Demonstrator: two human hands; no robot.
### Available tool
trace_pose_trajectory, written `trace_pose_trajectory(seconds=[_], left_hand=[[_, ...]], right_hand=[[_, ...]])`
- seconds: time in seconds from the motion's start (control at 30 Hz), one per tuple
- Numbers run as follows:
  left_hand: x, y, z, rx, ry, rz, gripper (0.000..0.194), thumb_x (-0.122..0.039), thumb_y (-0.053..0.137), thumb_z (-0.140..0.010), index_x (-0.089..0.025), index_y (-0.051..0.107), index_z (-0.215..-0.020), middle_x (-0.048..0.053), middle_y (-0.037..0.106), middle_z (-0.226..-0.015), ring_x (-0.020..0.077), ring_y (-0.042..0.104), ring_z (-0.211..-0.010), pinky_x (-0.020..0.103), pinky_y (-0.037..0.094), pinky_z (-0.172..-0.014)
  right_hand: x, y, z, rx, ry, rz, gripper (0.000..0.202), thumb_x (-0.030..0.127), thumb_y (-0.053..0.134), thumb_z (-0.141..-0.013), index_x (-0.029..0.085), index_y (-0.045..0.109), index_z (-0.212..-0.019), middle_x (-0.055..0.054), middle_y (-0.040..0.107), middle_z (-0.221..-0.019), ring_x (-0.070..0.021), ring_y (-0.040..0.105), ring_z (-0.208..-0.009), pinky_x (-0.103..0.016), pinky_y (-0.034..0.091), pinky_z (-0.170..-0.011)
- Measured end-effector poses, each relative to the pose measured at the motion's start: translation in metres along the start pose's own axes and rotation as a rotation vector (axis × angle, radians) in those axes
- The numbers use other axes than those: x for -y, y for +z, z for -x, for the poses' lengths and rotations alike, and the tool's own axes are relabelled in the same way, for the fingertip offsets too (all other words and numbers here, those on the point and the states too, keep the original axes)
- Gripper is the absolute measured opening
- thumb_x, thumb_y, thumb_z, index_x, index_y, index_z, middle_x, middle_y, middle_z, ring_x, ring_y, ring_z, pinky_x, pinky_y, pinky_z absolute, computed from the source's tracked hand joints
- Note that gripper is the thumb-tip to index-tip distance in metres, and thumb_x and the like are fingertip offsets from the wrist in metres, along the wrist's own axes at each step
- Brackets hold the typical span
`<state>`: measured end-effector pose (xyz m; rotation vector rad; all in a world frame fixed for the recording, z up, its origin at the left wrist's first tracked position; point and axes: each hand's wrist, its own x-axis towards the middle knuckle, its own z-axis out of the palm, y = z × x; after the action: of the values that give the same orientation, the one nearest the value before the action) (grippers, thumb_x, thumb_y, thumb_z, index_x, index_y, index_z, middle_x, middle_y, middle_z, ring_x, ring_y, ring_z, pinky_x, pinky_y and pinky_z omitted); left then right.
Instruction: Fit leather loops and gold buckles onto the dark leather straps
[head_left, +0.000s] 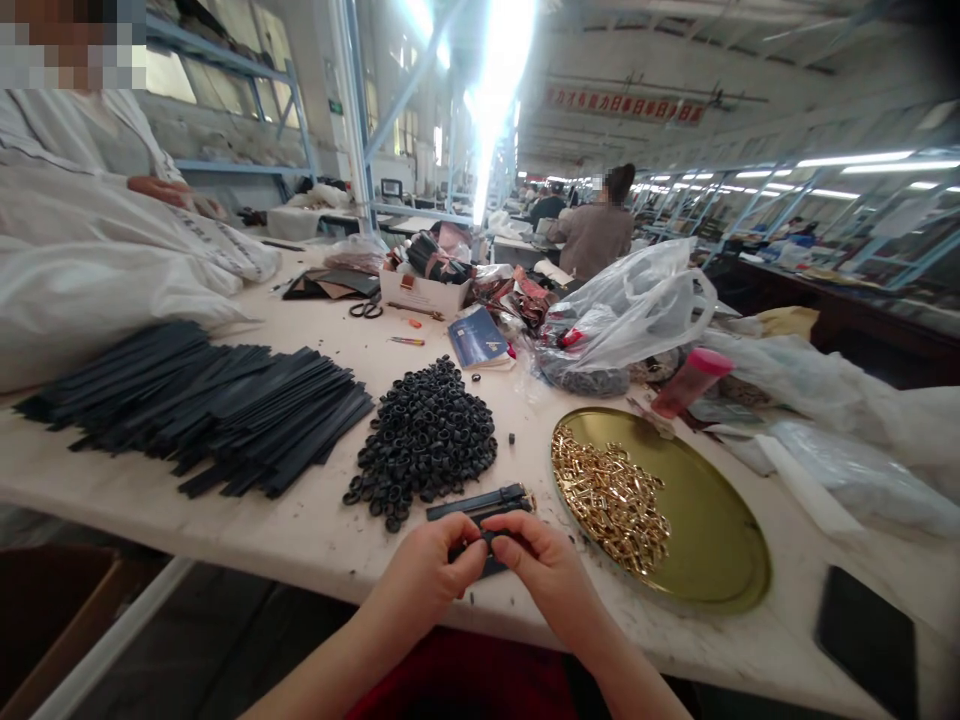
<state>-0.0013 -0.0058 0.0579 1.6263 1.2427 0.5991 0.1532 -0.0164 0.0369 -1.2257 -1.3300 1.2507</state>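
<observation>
Near the table's front edge, my left hand (431,565) and my right hand (541,565) pinch a small dark piece (489,540) between their fingertips. Its exact shape is partly hidden by the fingers. Just beyond them lie dark straps (477,502) with a gold-coloured buckle at the right end. A heap of small black loops (431,430) sits behind and to the left. Gold metal buckles (611,495) fill the left part of a round gold tray (716,535) on the right. Long black strips (225,405) are piled at the left.
Scissors (366,309), a blue booklet (478,338), a white box (424,293) and clear plastic bags (637,310) lie further back. A pink-lidded container (691,382) leans by the tray. A dark flat object (866,635) is at right. A person (90,150) stands behind white sacks at left.
</observation>
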Motion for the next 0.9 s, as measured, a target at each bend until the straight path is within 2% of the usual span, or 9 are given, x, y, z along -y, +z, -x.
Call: trace_pose_trajectory(seconds=[0.17,0.23,0.37,0.47,0.53,0.63,0.7,0.77,0.9], left_hand=[[0.002,0.003,0.017,0.003,0.122,0.163,0.014,-0.017,0.041,-0.078,-0.018,0.047,-0.09,-0.003,0.057,-0.07,0.0102,0.051,-0.063,0.021,0.038,-0.059],[0.006,0.004,0.021,-0.008,0.126,0.203,0.012,-0.015,0.042,-0.077,-0.018,0.045,-0.089,-0.003,0.057,-0.07,0.0102,0.052,-0.065,0.021,0.039,-0.06],[0.009,0.004,0.024,0.024,0.063,0.244,0.011,-0.022,0.044,-0.08,-0.02,0.04,-0.09,-0.004,0.057,-0.064,0.0095,0.05,-0.056,0.019,0.034,-0.049],[0.009,0.002,0.027,0.064,0.061,0.255,0.014,-0.025,0.045,-0.081,-0.02,0.038,-0.092,-0.004,0.059,-0.065,0.0096,0.05,-0.055,0.02,0.036,-0.052],[0.009,0.0,0.028,0.059,0.061,0.216,0.016,-0.027,0.047,-0.08,-0.02,0.039,-0.092,-0.003,0.061,-0.069,0.0108,0.052,-0.058,0.022,0.038,-0.056],[0.01,-0.004,0.027,0.0,0.023,0.031,0.02,-0.029,0.051,-0.077,-0.02,0.044,-0.093,-0.003,0.061,-0.071,0.013,0.054,-0.064,0.024,0.038,-0.061],[0.012,-0.006,0.025,-0.012,-0.023,-0.11,0.02,-0.033,0.052,-0.076,-0.02,0.048,-0.09,-0.003,0.06,-0.069,0.0146,0.054,-0.065,0.024,0.036,-0.061],[0.014,-0.008,0.022,0.023,-0.065,-0.197,0.021,-0.038,0.052,-0.075,-0.019,0.053,-0.083,-0.001,0.06,-0.069,0.0161,0.054,-0.066,0.025,0.035,-0.058],[0.015,-0.011,0.016,0.095,-0.093,-0.134,0.024,-0.041,0.054,-0.074,-0.017,0.059,-0.076,0.001,0.063,-0.074,0.0176,0.055,-0.071,0.025,0.037,-0.06]], right_hand=[[0.0,0.012,0.012,-0.051,0.06,-0.211,0.024,0.037,0.067,-0.068,0.018,0.061,-0.08,0.0,0.064,-0.069,-0.0133,0.057,-0.063,-0.026,0.046,-0.062],[0.0,0.017,0.018,-0.037,0.046,-0.239,0.025,0.038,0.068,-0.068,0.018,0.06,-0.08,0.001,0.062,-0.066,-0.0132,0.057,-0.061,-0.026,0.045,-0.06],[0.005,0.021,0.027,-0.005,0.101,-0.406,0.037,0.05,0.05,-0.079,0.015,0.062,-0.078,-0.002,0.061,-0.064,-0.0127,0.055,-0.058,-0.026,0.043,-0.058],[0.006,0.021,0.029,0.067,0.231,-0.57,0.027,0.042,0.058,-0.077,0.015,0.059,-0.072,0.0,0.059,-0.066,-0.009,0.052,-0.056,-0.022,0.042,-0.055],[0.004,0.021,0.03,0.122,0.321,-0.63,0.021,0.035,0.065,-0.073,0.016,0.06,-0.078,0.002,0.058,-0.067,-0.0062,0.049,-0.055,-0.018,0.04,-0.054],[-0.005,0.021,0.031,0.221,0.426,-0.701,0.026,0.036,0.066,-0.072,0.015,0.06,-0.087,0.002,0.055,-0.065,-0.005,0.046,-0.053,-0.018,0.038,-0.052],[-0.012,0.02,0.031,0.27,0.467,-0.756,0.027,0.035,0.067,-0.072,0.014,0.059,-0.085,0.003,0.052,-0.062,-0.0051,0.045,-0.052,-0.018,0.038,-0.052],[-0.018,0.02,0.03,0.287,0.492,-0.807,0.026,0.033,0.069,-0.07,0.013,0.058,-0.082,0.003,0.052,-0.061,-0.0052,0.045,-0.053,-0.018,0.037,-0.052],[-0.02,0.021,0.024,0.263,0.483,-0.832,0.026,0.032,0.074,-0.064,0.014,0.056,-0.074,0.003,0.052,-0.063,-0.0057,0.045,-0.055,-0.017,0.035,-0.052]])
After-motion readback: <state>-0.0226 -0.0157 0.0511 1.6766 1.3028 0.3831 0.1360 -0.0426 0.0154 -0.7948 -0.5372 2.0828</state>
